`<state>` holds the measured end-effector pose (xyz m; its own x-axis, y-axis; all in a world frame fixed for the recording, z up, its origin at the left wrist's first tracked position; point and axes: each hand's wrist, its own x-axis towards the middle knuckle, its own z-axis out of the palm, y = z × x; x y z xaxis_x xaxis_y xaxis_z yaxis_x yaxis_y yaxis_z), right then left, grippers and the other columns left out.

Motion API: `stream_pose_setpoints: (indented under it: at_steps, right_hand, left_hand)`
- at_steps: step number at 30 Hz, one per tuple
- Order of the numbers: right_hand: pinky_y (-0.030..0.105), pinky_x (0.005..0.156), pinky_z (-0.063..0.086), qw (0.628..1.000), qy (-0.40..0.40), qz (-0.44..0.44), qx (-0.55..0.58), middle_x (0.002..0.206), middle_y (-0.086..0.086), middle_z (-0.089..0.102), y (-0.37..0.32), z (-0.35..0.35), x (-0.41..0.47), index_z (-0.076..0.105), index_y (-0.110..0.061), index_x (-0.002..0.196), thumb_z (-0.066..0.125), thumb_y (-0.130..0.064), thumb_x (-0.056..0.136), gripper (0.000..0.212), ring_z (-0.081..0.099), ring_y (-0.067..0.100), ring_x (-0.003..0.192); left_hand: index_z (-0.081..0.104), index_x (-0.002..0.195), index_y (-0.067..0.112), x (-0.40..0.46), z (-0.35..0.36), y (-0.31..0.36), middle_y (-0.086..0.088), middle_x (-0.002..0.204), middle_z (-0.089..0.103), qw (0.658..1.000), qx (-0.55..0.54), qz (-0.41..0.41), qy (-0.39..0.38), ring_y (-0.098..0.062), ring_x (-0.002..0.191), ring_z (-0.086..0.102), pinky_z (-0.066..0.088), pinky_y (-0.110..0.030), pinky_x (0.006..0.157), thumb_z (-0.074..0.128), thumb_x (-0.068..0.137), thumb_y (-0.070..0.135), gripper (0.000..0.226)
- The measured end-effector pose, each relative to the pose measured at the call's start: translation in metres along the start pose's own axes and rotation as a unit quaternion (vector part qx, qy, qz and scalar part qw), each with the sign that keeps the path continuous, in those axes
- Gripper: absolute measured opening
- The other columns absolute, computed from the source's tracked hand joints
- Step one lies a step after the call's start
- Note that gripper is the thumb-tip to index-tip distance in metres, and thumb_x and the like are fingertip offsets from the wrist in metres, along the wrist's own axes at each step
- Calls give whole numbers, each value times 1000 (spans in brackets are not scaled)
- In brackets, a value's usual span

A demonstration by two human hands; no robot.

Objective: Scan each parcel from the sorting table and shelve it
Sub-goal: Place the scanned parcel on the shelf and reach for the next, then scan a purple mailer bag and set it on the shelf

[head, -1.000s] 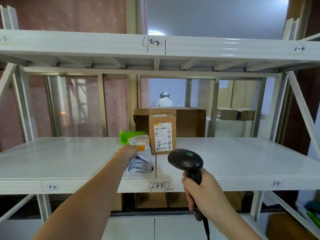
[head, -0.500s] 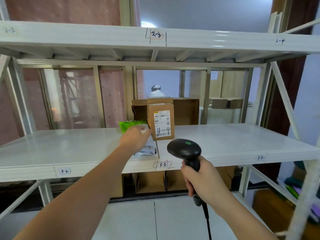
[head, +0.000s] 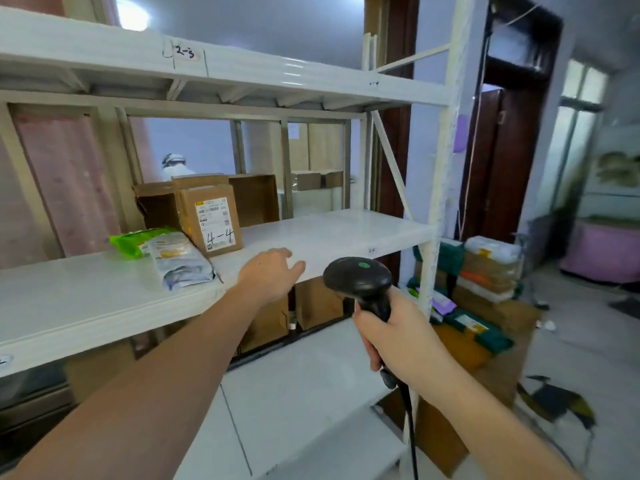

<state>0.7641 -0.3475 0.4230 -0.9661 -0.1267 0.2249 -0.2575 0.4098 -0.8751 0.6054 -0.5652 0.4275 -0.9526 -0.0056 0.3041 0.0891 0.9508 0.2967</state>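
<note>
Head view. The left hand (head: 268,273) hovered over the front edge of the white middle shelf (head: 329,233), its fingers (head: 294,268) loosely spread and holding nothing, apart from the parcels to its left. The right hand (head: 398,336) gripped the handle of a black barcode scanner (head: 358,277), fingers wrapped round it, with the scanner head raised in front of the shelf edge and its cable hanging down.

On the shelf lay a grey-white plastic parcel (head: 181,261) near the front edge, touching a green packet (head: 138,240) behind it. Just beside these stood an upright cardboard box (head: 211,220) with a shipping label and the handwritten mark "4-4", leaning against an open brown carton (head: 252,199) at the back. The upper shelf (head: 242,69) bore the mark "2-3". To the right, beyond the shelf upright, a stack of assorted parcels (head: 485,271) sat low by a dark doorway, somewhat blurred.
</note>
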Motion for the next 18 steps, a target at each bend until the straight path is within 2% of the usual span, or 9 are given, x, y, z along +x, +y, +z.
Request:
stream_pose_setpoints:
  at_steps: [4, 7, 10, 12, 15, 18]
  right_hand:
    - [21, 52, 54, 998, 52, 42, -4, 60, 2, 56, 16, -56, -32, 57, -12, 96, 57, -18, 97, 6, 52, 8, 45]
    - [25, 51, 54, 992, 98, 81, -10, 65, 3, 60, 32, -104, -51, 57, -20, 98, 61, -21, 95, 5, 54, 9, 45]
    - [28, 54, 53, 984, 139, 108, -18, 60, -1, 59, 52, -150, -69, 57, -23, 97, 61, -21, 95, 5, 55, 11, 45]
    - [26, 50, 49, 979, 161, 121, -23, 54, -2, 58, 67, -174, -81, 57, -22, 97, 60, -19, 96, 4, 53, 11, 43]
    - [26, 46, 48, 973, 183, 141, -22, 51, -2, 55, 92, -201, -91, 57, -20, 94, 58, -15, 96, 5, 51, 12, 43]
    - [30, 49, 50, 966, 200, 163, -23, 57, 3, 56, 118, -222, -88, 57, -17, 94, 58, -14, 95, 3, 52, 15, 44]
  left_hand:
    - [45, 153, 22, 9, 36, 70, -5, 159, 46, 997, -15, 48, -54, -29, 140, 47, 37, -44, 116, 40, 105, 60, 62]
    - [52, 146, 18, 21, 68, 131, -9, 151, 54, 991, -35, 84, -103, -29, 131, 55, 43, -46, 113, 43, 103, 60, 61]
    - [41, 157, 19, 23, 104, 197, -7, 162, 41, 980, -52, 120, -147, -30, 144, 45, 38, -48, 118, 43, 103, 61, 69]
    - [37, 159, 17, 18, 129, 235, -8, 164, 39, 973, -58, 148, -165, -30, 146, 43, 36, -45, 118, 41, 105, 59, 69]
    - [47, 153, 16, 16, 167, 279, -11, 156, 50, 965, -63, 173, -186, -30, 137, 51, 42, -42, 112, 42, 105, 57, 63]
    - [60, 136, 15, 26, 200, 308, -11, 134, 65, 960, -57, 172, -214, -30, 120, 62, 49, -41, 100, 45, 102, 60, 58]
